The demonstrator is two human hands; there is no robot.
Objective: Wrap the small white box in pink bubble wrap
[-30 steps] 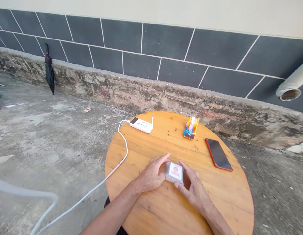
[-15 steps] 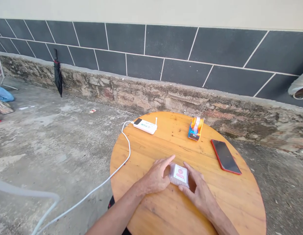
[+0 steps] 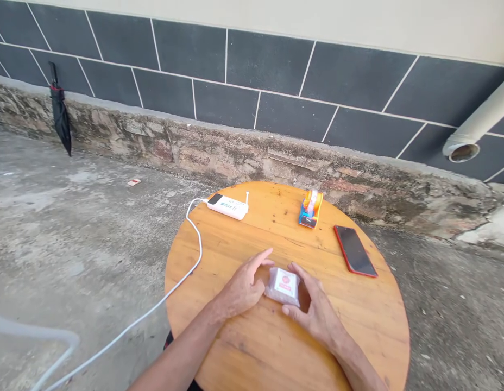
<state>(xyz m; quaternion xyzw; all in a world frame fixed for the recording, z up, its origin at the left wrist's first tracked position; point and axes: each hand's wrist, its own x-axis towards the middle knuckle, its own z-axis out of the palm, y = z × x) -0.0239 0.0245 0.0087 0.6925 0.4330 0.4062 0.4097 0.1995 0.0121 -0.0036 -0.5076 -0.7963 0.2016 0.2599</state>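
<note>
A small square packet (image 3: pixel 285 281), wrapped in clear bubble wrap, lies flat on the round wooden table (image 3: pixel 235 244). Through the wrap shows a white face with red print. At its left side is my left hand (image 3: pixel 244 285), fingers stretched forward and thumb apart, close to the wrap. My right hand (image 3: pixel 317 309) curves loosely about the right side. Its index finger is by the far corner and its thumb near the front edge, with a gap before the palm. Whether the fingertips touch the wrap, I cannot tell.
Farther back on the table stand an orange and blue tape dispenser (image 3: pixel 310 209) and a white power bank (image 3: pixel 228 206) with a white cable (image 3: pixel 182 285) running off the left edge. A red-edged phone (image 3: pixel 355 251) lies right. An umbrella (image 3: pixel 60 114) leans against the wall.
The view has turned right and tilted, so everything sits farther left. The packet keeps its place on the table; my left fingers and right thumb are slightly farther from it.
</note>
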